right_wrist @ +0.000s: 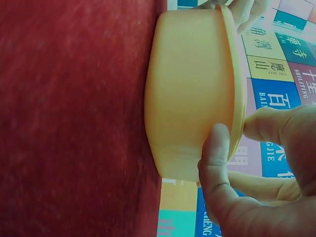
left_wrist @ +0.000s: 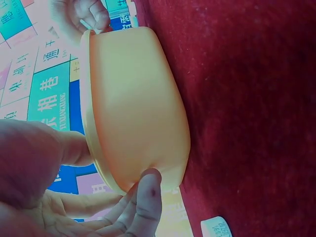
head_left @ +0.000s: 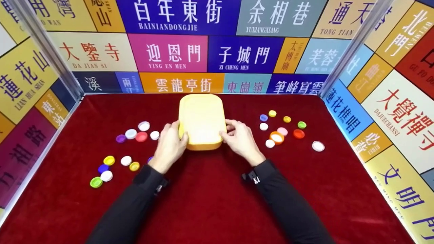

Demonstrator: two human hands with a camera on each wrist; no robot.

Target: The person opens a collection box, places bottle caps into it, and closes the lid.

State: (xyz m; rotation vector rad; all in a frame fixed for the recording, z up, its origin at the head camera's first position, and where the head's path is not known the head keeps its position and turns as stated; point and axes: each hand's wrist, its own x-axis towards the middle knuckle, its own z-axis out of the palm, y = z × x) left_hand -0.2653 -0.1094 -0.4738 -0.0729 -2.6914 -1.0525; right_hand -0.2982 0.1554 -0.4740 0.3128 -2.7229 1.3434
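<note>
A yellow lidded box point(head_left: 202, 118) lies on the red counter point(head_left: 210, 203), near the middle of its far edge, long axis running near to far. Left grip point(head_left: 170, 141) and right grip point(head_left: 241, 137), equally close, hold its 2 long sides.

Caps point(head_left: 141, 136) lie on the cloth point(head_left: 210, 200) left and right of the box point(head_left: 202, 118).
</note>
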